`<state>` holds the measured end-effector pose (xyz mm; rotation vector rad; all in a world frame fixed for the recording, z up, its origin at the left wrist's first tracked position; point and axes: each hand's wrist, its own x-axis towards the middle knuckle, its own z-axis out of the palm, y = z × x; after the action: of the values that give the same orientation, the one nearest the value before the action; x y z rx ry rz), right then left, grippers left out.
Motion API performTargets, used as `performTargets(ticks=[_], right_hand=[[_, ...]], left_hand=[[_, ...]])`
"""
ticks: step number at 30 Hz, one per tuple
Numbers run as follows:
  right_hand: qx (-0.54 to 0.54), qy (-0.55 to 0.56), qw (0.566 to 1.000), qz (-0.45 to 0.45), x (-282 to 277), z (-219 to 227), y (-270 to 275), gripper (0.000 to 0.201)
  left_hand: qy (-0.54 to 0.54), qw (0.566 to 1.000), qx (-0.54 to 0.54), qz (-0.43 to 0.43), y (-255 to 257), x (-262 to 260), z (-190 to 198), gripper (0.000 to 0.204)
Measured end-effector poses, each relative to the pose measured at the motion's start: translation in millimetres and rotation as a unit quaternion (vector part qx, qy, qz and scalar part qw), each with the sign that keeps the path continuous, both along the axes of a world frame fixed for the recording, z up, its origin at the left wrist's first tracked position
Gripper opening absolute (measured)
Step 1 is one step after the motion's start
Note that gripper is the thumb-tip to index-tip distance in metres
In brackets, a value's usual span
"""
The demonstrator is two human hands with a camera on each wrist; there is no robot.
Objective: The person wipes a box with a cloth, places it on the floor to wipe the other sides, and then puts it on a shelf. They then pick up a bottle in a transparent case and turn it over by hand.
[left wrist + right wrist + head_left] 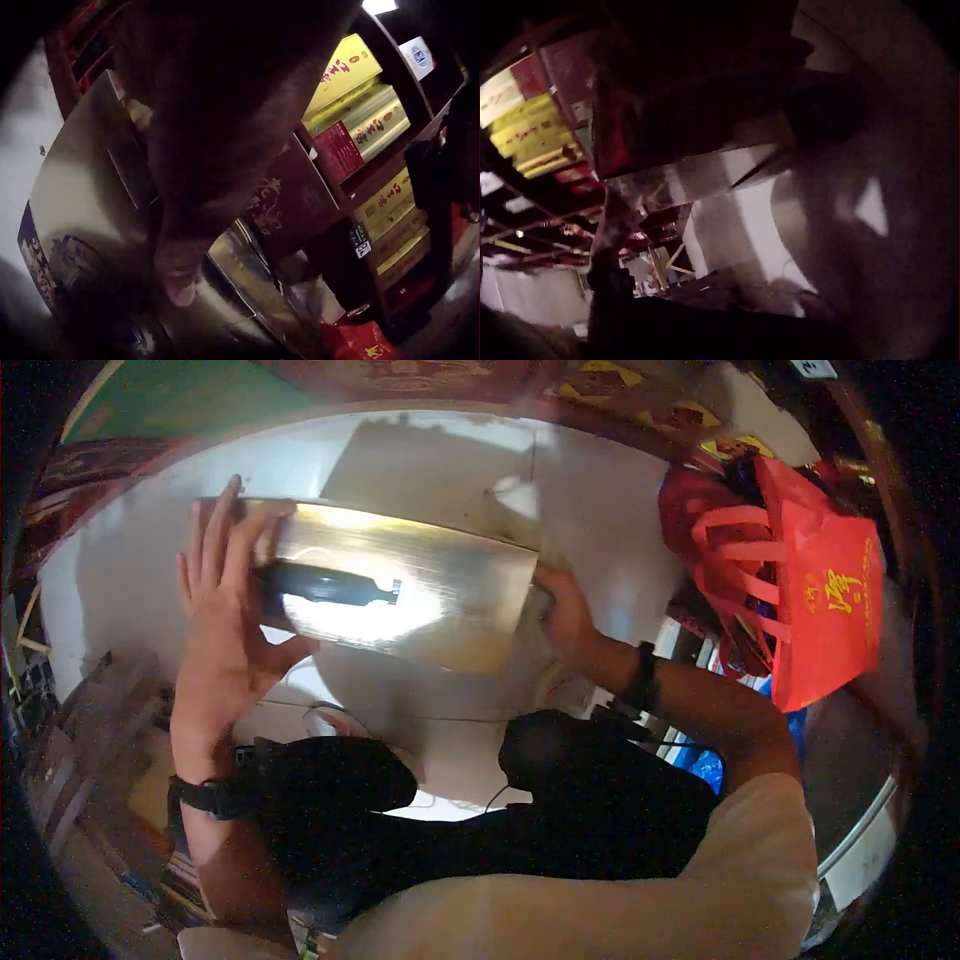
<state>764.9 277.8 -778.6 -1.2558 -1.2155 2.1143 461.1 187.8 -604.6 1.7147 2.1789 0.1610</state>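
Observation:
A shiny gold box (pixel 455 580), with a dark bottle shape showing on its glaring upper face, is held up between both hands over the pale floor. My left hand (pixel 225 590) grips its left end, fingers spread over the far edge and thumb at the near edge. At the opposite end my right hand (pixel 570 618) holds the short side, its fingertips partly hidden by the box. In the left wrist view the left thumb (pixel 180 289) lies against the box. The right wrist view is dark and shows the box's side (pixel 682 180).
To the right stands a red gift bag (pixel 835 590) with yellow lettering and looped handles. Shelves with yellow boxes (pixel 379 120) and a dark red box (pixel 296 195) appear in the left wrist view. The person's dark-clothed knees (pixel 345 775) are below the box, above the tiled floor (pixel 440 710).

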Motion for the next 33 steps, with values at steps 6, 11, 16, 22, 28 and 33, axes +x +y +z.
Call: performTargets(ticks=[6,11,16,22,28,33], right_hand=[[-0.207,0.118,0.960,-0.145,-34,-72,-26,0.056],[-0.328,0.105,0.936,-0.073,-53,-28,9,0.076],[-0.233,0.024,0.967,-0.097,-78,49,-7,0.059],[-0.163,0.061,0.979,-0.106,-93,89,2,0.061],[-0.088,0.073,0.992,-0.052,-80,61,17,0.060],[-0.120,0.036,0.979,-0.160,-94,11,-2,0.042]], left_hand=[[0.053,0.998,0.006,-0.039,14,-1,-1,0.100],[0.146,0.985,0.015,-0.096,3,-24,-16,0.091],[0.165,0.984,-0.048,-0.040,-2,-33,-11,0.110],[0.044,0.999,0.028,-0.003,6,-23,-5,0.111],[-0.008,0.999,-0.018,0.046,13,3,9,0.075],[-0.048,0.997,-0.014,0.057,11,13,6,0.068]])
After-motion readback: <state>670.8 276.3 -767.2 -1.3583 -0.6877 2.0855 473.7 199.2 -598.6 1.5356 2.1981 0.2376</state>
